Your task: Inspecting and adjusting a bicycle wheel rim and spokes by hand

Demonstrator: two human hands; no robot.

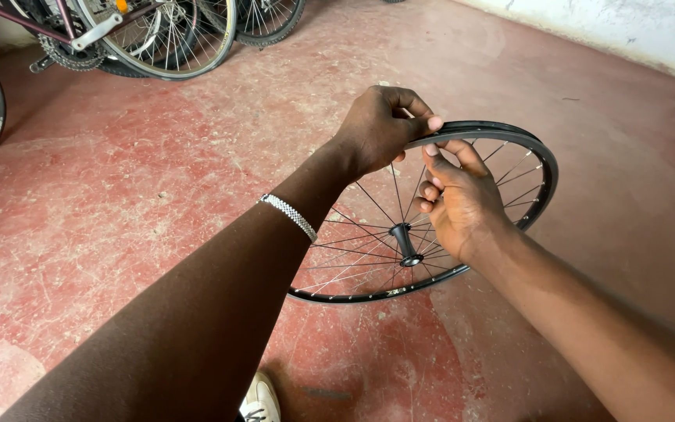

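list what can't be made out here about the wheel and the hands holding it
- Head view: part of the rim is hidden behind the left hand and right hand.
- What the fingertips pinch is too small to tell.
- The bicycles are cut off by the top edge.
- The shoe is cut off by the bottom edge.

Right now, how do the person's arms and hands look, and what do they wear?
Both arms are bare to beyond the elbow, with no sleeves and no gloves. The left hand has a silver beaded bracelet around its wrist. The right hand and its wrist wear nothing; no rings or watch are visible.
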